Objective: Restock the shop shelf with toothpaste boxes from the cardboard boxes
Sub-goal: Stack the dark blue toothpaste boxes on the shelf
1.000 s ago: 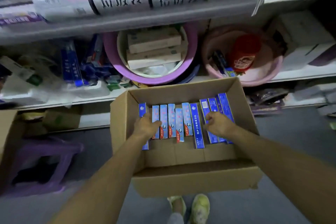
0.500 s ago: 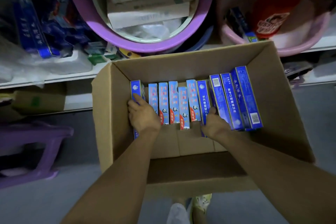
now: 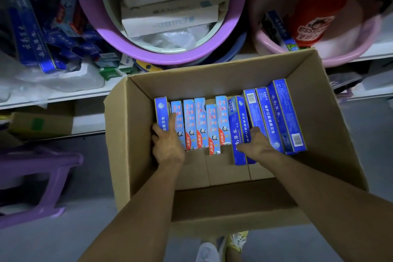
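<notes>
An open cardboard box (image 3: 331,125) sits on the floor below the shelf (image 3: 63,93). Inside it stands a row of toothpaste boxes: several light-blue ones (image 3: 200,121) in the middle, dark-blue ones at both ends. My left hand (image 3: 168,144) grips the leftmost dark-blue box (image 3: 161,110), fingers curled round its near end. My right hand (image 3: 257,144) grips a dark-blue box (image 3: 237,125) right of the middle, which sticks out nearer to me than the rest of the row. Three more dark-blue boxes (image 3: 285,112) lean at the right end.
On the shelf stand a purple basin (image 3: 89,27) holding white cartons, a pink basin (image 3: 265,47) with a red item, and loose blue toothpaste boxes (image 3: 29,34) at the left. A purple stool (image 3: 42,168) stands on the floor to the left. My shoes show at the bottom.
The camera has moved closer over the box. My right hand has pulled its dark-blue box toward me out of the row. My left hand stays on the leftmost box.
</notes>
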Tool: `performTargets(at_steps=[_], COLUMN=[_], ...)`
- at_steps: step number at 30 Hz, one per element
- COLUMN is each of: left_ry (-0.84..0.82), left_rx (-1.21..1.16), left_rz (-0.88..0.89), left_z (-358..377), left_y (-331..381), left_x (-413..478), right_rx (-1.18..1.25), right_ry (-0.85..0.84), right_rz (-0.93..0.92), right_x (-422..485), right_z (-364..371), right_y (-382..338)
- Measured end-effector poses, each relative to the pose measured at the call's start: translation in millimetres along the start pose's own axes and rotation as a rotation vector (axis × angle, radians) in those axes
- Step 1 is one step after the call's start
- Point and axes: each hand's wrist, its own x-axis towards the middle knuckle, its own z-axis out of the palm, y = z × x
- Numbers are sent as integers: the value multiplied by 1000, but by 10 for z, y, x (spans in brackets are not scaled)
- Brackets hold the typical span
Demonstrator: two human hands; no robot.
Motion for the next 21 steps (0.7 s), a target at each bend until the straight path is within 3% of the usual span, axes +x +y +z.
performTargets(at_steps=[2, 6, 8, 14, 18, 21], left_ry=[-32, -61, -61, -115, -189, -180], left_rx=[-90, -658, -834, -994, -1225, -1233], left_rz=[-15, -121, -117, -47, -41, 63], left_z=[-59, -240, -370, -881, -1514, -1876], left_y=[-19, 6, 60, 282, 493, 528], left_x=[-4, -122, -286, -778, -1207, -1507], right_rx=[105, 376, 464, 689, 765, 825], right_ry=[-43, -158, -219, -463, -502, -526], right_rz=[43, 123, 112, -45, -207, -337], right_x=[-50, -261, -428, -1050, -1469, -1811], right_z=[-102, -288, -389, -750, -1025, -1218], right_y=[-9, -37, -69, -425, -808, -1081])
